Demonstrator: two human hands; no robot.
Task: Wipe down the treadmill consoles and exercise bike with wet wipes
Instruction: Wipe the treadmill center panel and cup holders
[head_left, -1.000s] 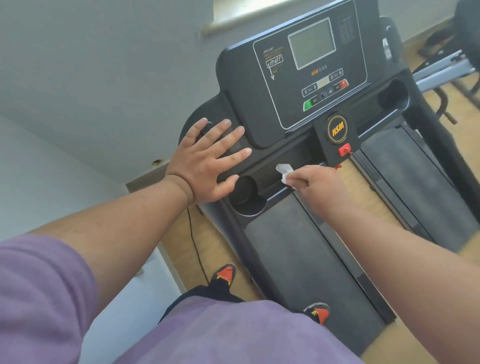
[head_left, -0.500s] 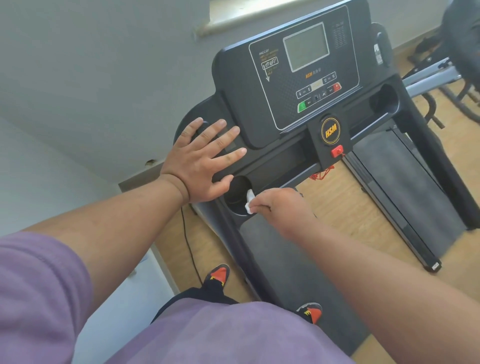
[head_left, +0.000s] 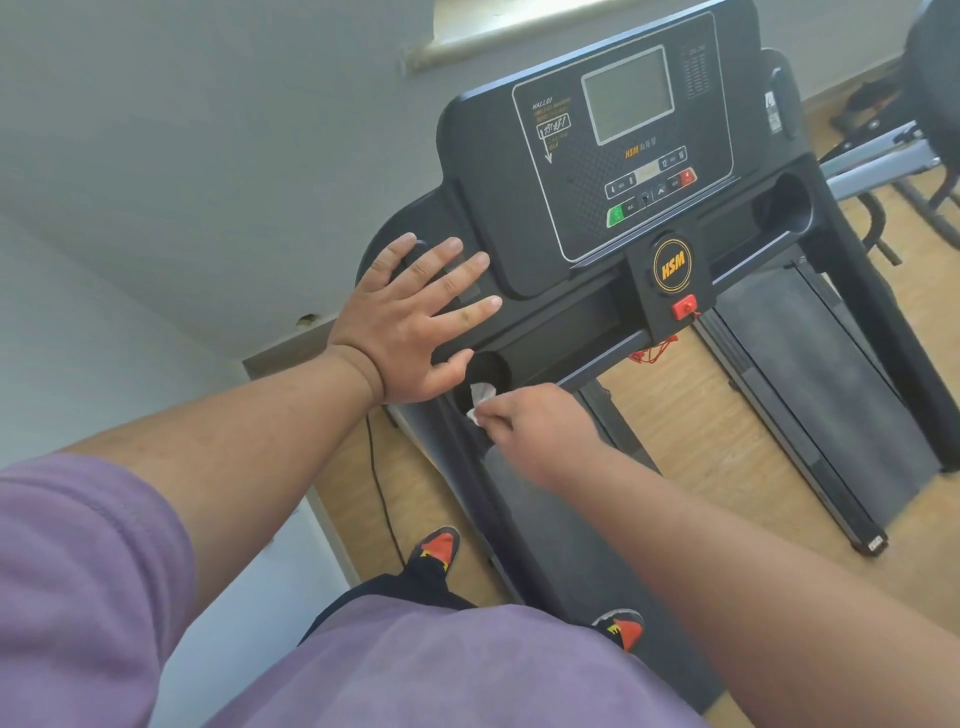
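The right hand (head_left: 540, 431) pinches a wet wipe (head_left: 480, 397) at the console's (head_left: 623, 156) seven-o'clock cup holder (head_left: 485, 371), left hand (head_left: 410, 322) spread flat beside it; display panel and bike seemingly remain.

Soft even daylight, brightest on the window ledge (head_left: 524, 28) far above the left hand (head_left: 410, 322), faint shadows, mild glare on the console screen (head_left: 627, 93), wide-angle bending at edges, slightly soft focus

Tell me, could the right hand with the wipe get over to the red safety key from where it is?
Probably yes. The right hand holds the wet wipe at the left cup holder, and nothing lies between it and the red safety key.
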